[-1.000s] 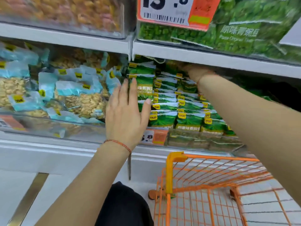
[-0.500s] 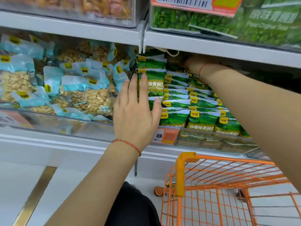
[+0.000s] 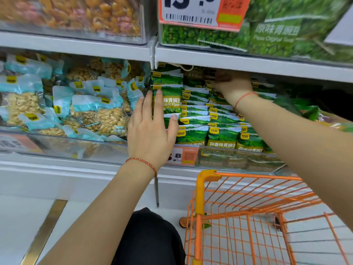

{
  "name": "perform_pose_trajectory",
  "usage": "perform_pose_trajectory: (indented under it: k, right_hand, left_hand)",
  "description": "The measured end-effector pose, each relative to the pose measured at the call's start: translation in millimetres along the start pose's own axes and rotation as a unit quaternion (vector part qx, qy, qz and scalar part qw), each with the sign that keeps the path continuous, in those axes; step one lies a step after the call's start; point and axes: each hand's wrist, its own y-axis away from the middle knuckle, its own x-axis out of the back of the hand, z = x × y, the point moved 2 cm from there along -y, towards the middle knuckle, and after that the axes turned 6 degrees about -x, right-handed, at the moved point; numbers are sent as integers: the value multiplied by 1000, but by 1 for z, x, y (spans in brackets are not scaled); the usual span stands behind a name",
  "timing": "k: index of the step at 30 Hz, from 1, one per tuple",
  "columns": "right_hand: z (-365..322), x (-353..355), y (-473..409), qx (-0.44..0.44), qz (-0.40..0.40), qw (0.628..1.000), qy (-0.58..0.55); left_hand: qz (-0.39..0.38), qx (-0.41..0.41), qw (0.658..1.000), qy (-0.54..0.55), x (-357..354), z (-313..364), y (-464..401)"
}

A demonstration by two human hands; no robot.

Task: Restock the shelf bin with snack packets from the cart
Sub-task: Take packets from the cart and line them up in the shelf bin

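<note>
Left grip point(image 3: 150, 131) lies flat against upright green packets point(image 3: 168, 100) in bin point(image 3: 238, 161).

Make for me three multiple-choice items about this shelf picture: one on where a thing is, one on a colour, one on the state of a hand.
1. Where is the right hand?
A. deep in the bin, just under the upper shelf
B. inside the cart
C. on the floor

2. What colour is the cart?
A. blue
B. orange
C. black

3. How is the left hand?
A. curled into a fist
B. gripping the cart rim
C. fingers straight, laid flat against the upright green packets

Answers:
1. A: the hand reaches over the packet rows at the back of the shelf bin.
2. B: the wire frame and its corner are orange.
3. C: the straight fingers lie on the front of the leftmost packets.
</note>
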Motion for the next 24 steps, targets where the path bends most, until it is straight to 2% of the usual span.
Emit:
perform_pose_trajectory:
  k: [4, 10, 14, 16, 19, 22, 24]
  right_hand:
    - [-4, 4, 10, 11, 43, 996, 81]
    - [-12, -8, 7, 42, 55, 979, 194]
    - [-15, -23, -8, -13, 57, 981, 185]
    - [-20, -24, -5, -16, 87, 986, 138]
    - [-31, -17, 11, 30, 109, 993, 41]
    - [-30, 0, 42, -55, 102, 981, -153]
    - [-22, 11, 72, -118, 40, 954, -273]
  left_hand:
    - [-7, 0, 1000, 1, 1, 0, 1]
    - [-3, 4, 1000, -1, 0, 1, 0]
    - [8, 3, 1000, -8, -1, 2, -1]
    - [0, 2, 1000, -10, -2, 1, -1]
    - [-12, -2, 1000, -7, -4, 0, 0]
    - [-23, 7, 1000, 16, 2, 0, 0]
    - [8, 11, 998, 61, 13, 5, 2]
